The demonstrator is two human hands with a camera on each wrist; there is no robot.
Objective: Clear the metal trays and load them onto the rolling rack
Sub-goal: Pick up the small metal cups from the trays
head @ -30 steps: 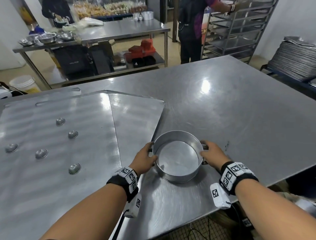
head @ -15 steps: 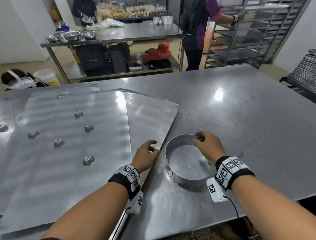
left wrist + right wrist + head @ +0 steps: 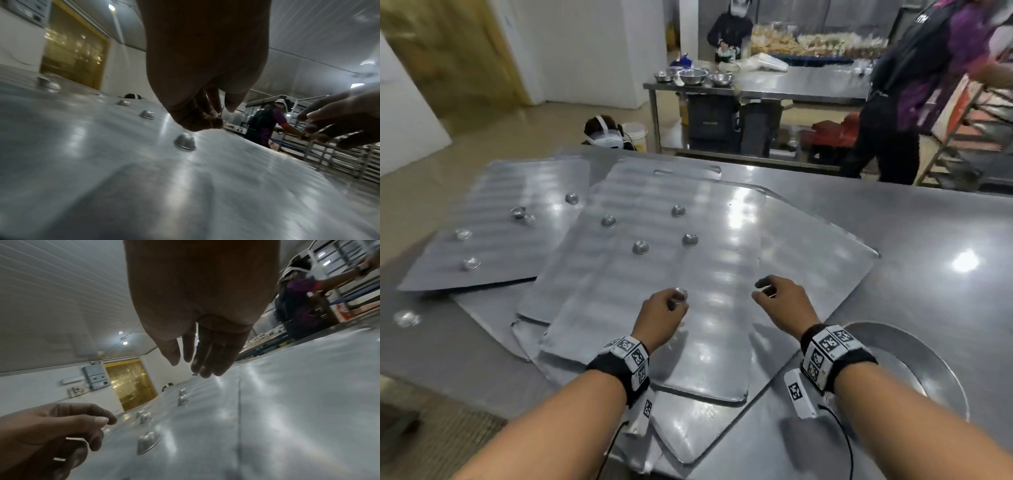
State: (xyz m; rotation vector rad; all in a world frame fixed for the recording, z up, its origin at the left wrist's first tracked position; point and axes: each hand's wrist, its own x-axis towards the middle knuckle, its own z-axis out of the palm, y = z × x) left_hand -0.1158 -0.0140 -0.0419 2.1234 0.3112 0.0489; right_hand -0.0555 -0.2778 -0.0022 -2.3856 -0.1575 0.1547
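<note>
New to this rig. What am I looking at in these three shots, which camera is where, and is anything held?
There is no machine here, just a person's two bare hands wearing tagged black wristbands. The wide picture comes from a head-worn camera. The other two look along each wrist at the fingers. On the steel table lie overlapping flat ribbed metal trays dotted with small upturned metal cups. A round metal ring pan sits at the right. The left hand curls over the nearest cup, but whether it grips it is unclear. The right hand hovers relaxed and holds nothing.
</note>
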